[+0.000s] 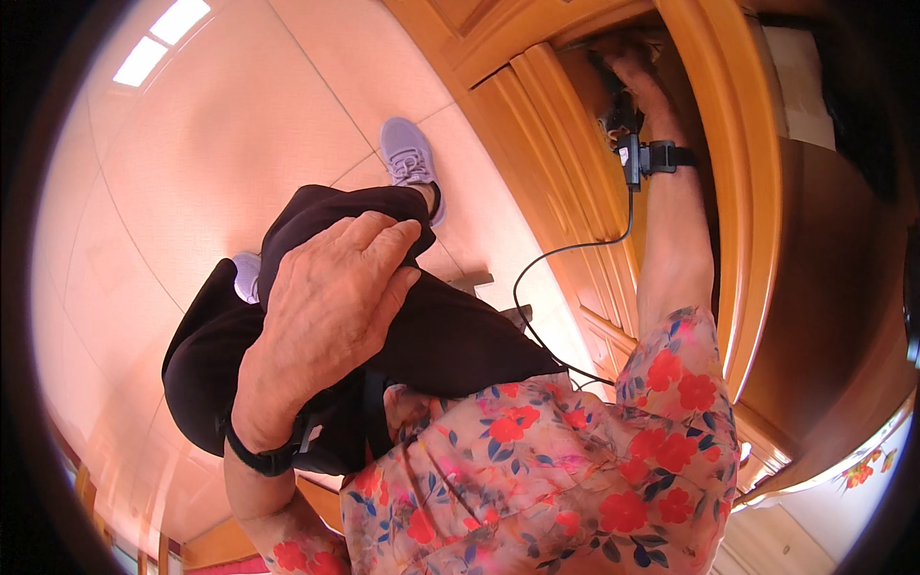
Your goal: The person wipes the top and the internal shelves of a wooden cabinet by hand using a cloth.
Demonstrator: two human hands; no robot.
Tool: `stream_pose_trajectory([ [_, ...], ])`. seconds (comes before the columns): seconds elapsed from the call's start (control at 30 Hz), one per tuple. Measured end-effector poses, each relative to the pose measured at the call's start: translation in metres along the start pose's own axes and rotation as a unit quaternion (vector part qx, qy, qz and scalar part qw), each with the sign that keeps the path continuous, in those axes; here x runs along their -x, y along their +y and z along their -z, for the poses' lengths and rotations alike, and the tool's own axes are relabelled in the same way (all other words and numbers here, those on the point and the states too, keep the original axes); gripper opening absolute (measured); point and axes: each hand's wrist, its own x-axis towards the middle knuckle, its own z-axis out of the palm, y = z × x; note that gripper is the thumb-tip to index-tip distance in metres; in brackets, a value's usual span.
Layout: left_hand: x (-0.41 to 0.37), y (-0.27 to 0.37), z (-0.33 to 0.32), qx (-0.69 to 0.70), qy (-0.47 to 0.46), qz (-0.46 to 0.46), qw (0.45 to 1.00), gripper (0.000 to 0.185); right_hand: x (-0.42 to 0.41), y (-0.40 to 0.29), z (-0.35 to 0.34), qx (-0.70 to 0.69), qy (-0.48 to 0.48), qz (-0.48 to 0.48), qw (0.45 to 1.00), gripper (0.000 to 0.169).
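My left hand (334,302) lies palm down over the knee of the black trousers (460,330). Its fingers rest loosely side by side, with nothing visible in them. My right arm reaches down into an open wooden drawer (568,144), between the drawer front and the edge of the wooden furniture (747,201). Deep in its shade is my right hand (632,61), dim and blurred, so its fingers and any object in them cannot be made out. Dark, indistinct items (619,118) lie beside that hand, near the wrist.
A black cable (528,277) loops from the device (630,162) strapped at my right wrist towards my waist. To the right stretches a dark brown tabletop (834,287) with a pale object (798,86) on it. Light tiles (215,144) cover the floor beneath my grey-purple shoes (410,158).
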Motion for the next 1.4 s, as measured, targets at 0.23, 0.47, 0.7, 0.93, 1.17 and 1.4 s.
stream_pose_trajectory([
  [0.23,0.002,0.000,-0.004,-0.020,0.036,-0.038,0.998,0.028,-0.006,-0.016,0.000,0.814,0.021,0.304,0.494,0.044],
  [0.47,-0.007,0.006,-0.005,-0.038,-0.004,-0.029,0.999,0.027,0.026,0.035,-0.016,0.877,-0.012,0.319,0.360,0.039],
  [0.7,-0.012,-0.002,-0.003,-0.024,-0.049,0.022,0.998,0.026,0.095,0.051,-0.037,0.786,-0.112,0.264,0.547,0.038],
  [0.93,-0.003,-0.002,0.000,-0.017,-0.021,0.020,0.999,0.025,0.164,0.069,-0.026,0.318,0.118,0.326,0.882,0.029],
  [1.17,-0.002,-0.002,-0.003,-0.037,-0.013,0.020,0.999,0.025,0.131,0.091,-0.085,0.525,0.065,0.579,0.621,0.034],
  [1.4,0.007,-0.005,-0.009,-0.066,-0.008,-0.005,0.998,0.026,0.090,0.115,-0.094,0.726,0.120,0.631,0.247,0.041],
])
